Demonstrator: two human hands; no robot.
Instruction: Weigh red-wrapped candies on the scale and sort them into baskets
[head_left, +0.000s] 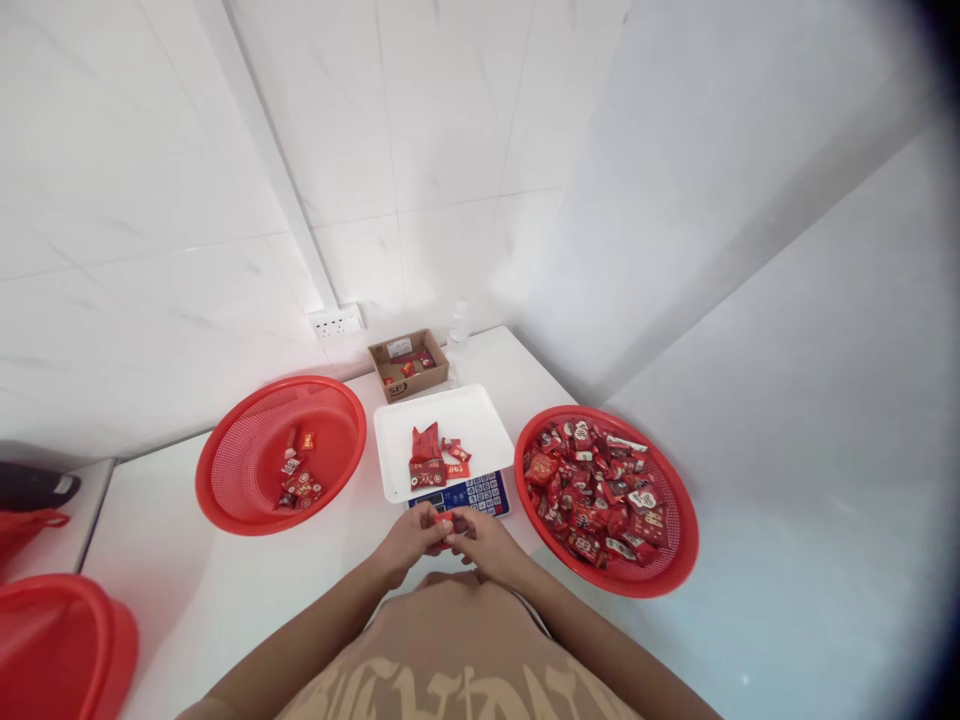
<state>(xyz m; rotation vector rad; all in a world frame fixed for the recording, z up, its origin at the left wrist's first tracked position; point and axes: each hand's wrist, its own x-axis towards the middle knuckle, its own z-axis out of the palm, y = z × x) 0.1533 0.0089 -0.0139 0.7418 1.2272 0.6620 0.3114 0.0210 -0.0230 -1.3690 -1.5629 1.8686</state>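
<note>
Red packet: lower centre of frame; pinch edges lightly, don't crush.
Hands, left + right: 2, both gripping packet by fingertips.
Blue keypad: just above hands, avoid bumping.
White tray: centre, don't lean on rim.

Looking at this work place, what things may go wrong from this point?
The left hand and right hand hold a small red packet close to the blue keypad, so a key might get pressed by accident. A hand could also bump the white tray, perhaps sliding off the packets near its front edge. The well-filled right basket may spill sweets if an elbow knocks it.
</note>
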